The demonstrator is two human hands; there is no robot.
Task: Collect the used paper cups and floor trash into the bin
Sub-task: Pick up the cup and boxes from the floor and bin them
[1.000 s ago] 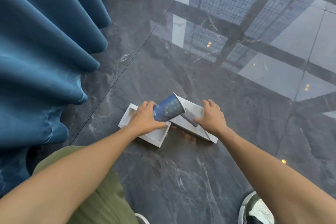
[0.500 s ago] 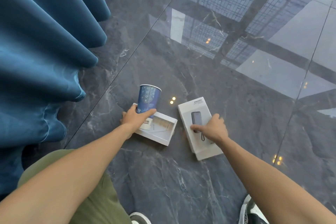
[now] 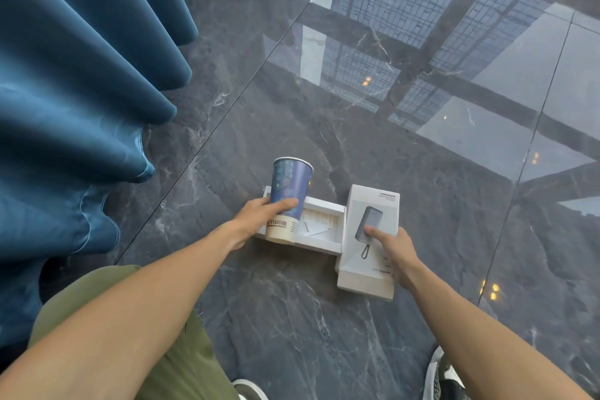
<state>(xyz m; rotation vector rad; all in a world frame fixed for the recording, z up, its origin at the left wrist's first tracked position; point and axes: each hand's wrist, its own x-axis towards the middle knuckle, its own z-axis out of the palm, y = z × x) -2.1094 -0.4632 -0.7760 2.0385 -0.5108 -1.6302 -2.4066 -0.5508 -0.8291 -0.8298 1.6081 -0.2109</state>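
Your left hand (image 3: 259, 221) grips the paper cup (image 3: 289, 198), your right hand (image 3: 394, 248) presses the box lid (image 3: 373, 237) on the floor (image 3: 292, 318), and no bin shows, so nothing is binned yet.

Dark characters are printed in one line across the cream band at the base of the blue paper cup (image 3: 290, 198), but they are too blurred to be read. Small grey lettering is set at the 1 o'clock corner and along the 5 o'clock edge of the white box lid (image 3: 370, 240), too small to be made out. No other text is seen.
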